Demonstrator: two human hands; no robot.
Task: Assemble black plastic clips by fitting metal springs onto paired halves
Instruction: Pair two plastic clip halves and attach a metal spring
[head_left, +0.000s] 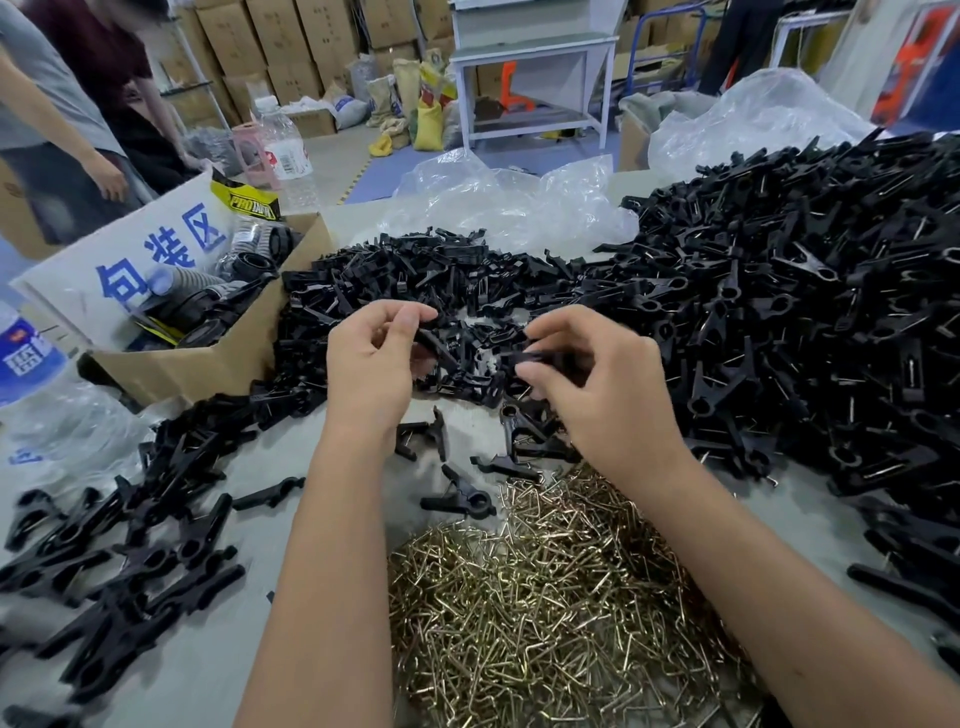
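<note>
Left half: a slim black plastic clip half (434, 345) is pinched between thumb and curled fingers of the left hand (374, 358), raised just above the central heap.
Right half: a second black plastic clip half (540, 357) is pinched by the right hand (597, 379), fingers curled round it, level with the other and a little apart from it.
Step in hand: judged as pairing the two halves before any spring goes on; neither hand holds a spring.
Doing it well: the halves should probably be turned to face each other, pivots and jaws lined up, and held firm in one hand so the other is free to reach down for a spring.
Spring supply: a heap of brass-coloured bent wire springs (550, 597) lies between the forearms, nearest the person.
Loose halves: a pile of unpaired black halves (415, 270) lies beyond the hands.
More black parts: another pile (130, 561) lies at the left.
Finished clips: a large mound of black clips with wire showing (810, 322) fills the right.
Surface: a grey table (332, 441), also bearing an open cardboard box (208, 358), crumpled clear plastic bags (498, 202) and a water bottle (283, 145).
Room: a storeroom with stacked cardboard cartons (280, 47), a white metal bench (530, 67), sacks, and two people standing at the left.
</note>
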